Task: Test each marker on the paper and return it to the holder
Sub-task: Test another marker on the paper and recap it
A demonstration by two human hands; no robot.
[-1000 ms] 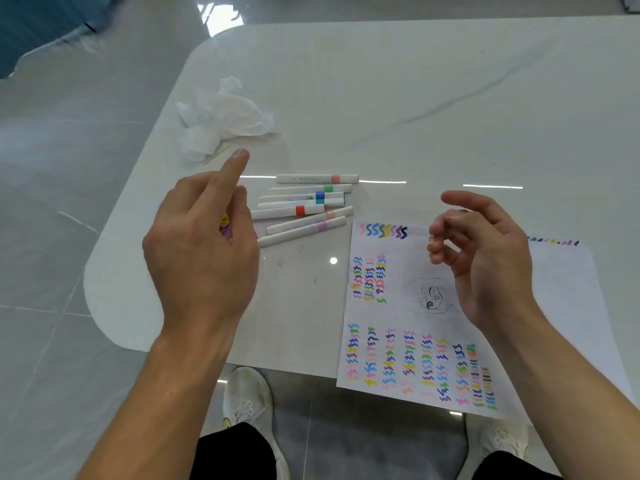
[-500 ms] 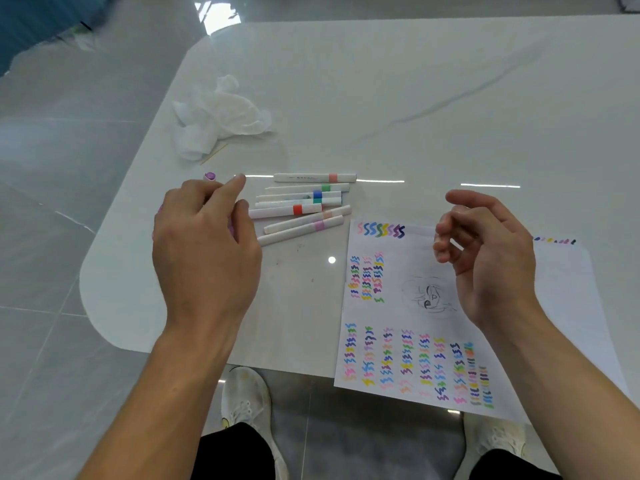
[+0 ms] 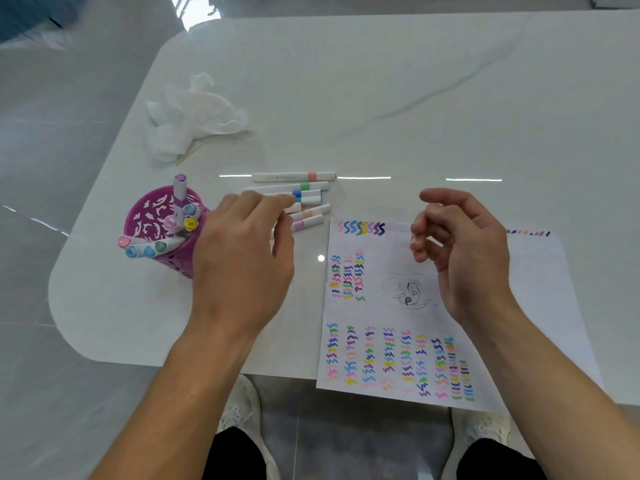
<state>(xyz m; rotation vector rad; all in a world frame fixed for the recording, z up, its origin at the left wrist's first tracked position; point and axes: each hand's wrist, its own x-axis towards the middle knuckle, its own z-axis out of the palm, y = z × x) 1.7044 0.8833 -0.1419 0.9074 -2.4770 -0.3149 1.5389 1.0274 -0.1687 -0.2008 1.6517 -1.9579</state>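
Left hand (image 3: pixel 242 258), fingers extended, over loose markers (image 3: pixel 310 186); purple holder (image 3: pixel 145 216) at its 9 o'clock; right hand (image 3: pixel 464 251) relaxed, empty, above paper (image 3: pixel 377 317).

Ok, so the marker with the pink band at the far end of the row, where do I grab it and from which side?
Pinch the pink-banded marker at mid-barrel, from above, with the left hand, which is nearest. It lies flat and crosswise, a narrow gap from the green-banded marker, its far side free.
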